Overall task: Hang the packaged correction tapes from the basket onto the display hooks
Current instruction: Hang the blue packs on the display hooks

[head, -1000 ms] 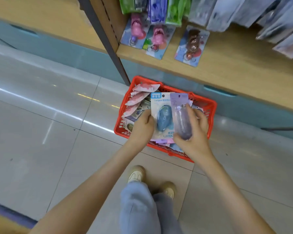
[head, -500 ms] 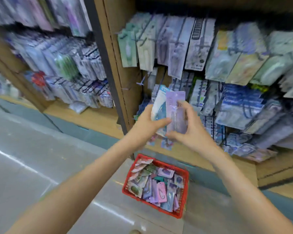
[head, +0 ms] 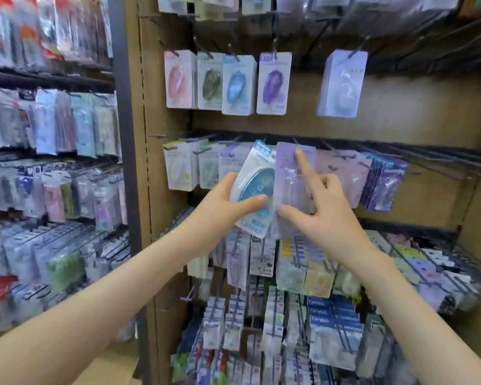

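Observation:
My left hand (head: pixel 228 202) grips a blue correction tape pack (head: pixel 257 187) with its thumb across the front. Right beside it my right hand (head: pixel 321 207) holds a lilac correction tape pack (head: pixel 289 176), thumb under the front and index finger stretched up along the card. Both packs are raised in front of the middle row of display hooks (head: pixel 328 147). Above them hang pink, green, blue and purple correction tapes (head: pixel 228 83) on the top row. The basket is out of view.
A dark upright post (head: pixel 124 140) divides this wooden display bay from another rack of packaged goods (head: pixel 53 173) on the left. Below my hands, crowded hooks carry more stationery packs (head: pixel 303 315). Bare hooks (head: pixel 433 155) stick out at the right of the middle row.
My view has swung up from the red basket on the floor to the display wall. Both hands have lifted the two packs from basket level up to the middle hooks.

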Action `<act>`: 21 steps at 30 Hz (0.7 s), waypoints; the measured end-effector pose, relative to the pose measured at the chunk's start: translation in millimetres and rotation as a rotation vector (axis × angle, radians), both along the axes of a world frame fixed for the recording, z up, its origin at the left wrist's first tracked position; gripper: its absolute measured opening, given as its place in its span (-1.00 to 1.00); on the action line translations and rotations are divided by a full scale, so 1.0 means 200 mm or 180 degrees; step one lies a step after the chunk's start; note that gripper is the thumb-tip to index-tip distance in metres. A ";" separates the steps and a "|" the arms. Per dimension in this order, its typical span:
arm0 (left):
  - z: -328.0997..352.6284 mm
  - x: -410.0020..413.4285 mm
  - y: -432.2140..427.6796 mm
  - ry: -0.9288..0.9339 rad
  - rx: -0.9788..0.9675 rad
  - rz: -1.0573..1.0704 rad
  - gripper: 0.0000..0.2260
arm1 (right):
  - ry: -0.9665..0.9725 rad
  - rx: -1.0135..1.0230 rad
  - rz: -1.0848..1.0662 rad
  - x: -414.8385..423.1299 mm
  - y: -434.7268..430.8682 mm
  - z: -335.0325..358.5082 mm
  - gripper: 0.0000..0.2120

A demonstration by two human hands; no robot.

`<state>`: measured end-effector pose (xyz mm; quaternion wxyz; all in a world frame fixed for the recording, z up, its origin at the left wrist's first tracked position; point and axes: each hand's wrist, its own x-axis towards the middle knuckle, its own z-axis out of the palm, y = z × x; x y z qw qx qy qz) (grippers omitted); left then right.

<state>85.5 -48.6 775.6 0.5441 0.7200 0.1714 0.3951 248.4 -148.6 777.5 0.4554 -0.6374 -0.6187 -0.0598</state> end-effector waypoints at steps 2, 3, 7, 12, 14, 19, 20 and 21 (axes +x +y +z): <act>0.14 0.05 0.09 -0.0077 0.0080 0.0102 -0.71 | -0.0048 0.0313 -0.0269 0.07 0.04 0.19 -0.20; 0.21 0.07 0.13 -0.0119 0.0157 0.0153 -0.72 | -0.0043 0.0463 -0.0399 0.11 0.06 0.28 -0.20; 0.43 0.13 0.32 -0.0211 0.0742 0.0446 -0.76 | -0.0035 0.0790 -0.0811 0.26 0.16 0.60 -0.24; 0.61 0.20 0.50 -0.0242 0.1199 0.0690 -0.66 | -0.0056 0.0735 -0.1373 0.48 0.31 0.83 -0.26; 0.65 0.23 0.54 -0.0293 0.1239 0.0818 -0.57 | -0.0020 0.0532 -0.1591 0.56 0.36 0.89 -0.27; 0.67 0.34 0.61 -0.0429 0.1218 0.1100 -0.54 | -0.0353 0.0337 -0.1944 0.65 0.38 0.90 -0.27; 0.67 0.36 0.63 -0.0436 0.1240 0.1142 -0.57 | -0.0409 0.0366 -0.1932 0.66 0.38 0.89 -0.27; 0.66 0.38 0.65 -0.0444 0.1257 0.1155 -0.60 | -0.0463 0.0422 -0.1911 0.67 0.38 0.89 -0.27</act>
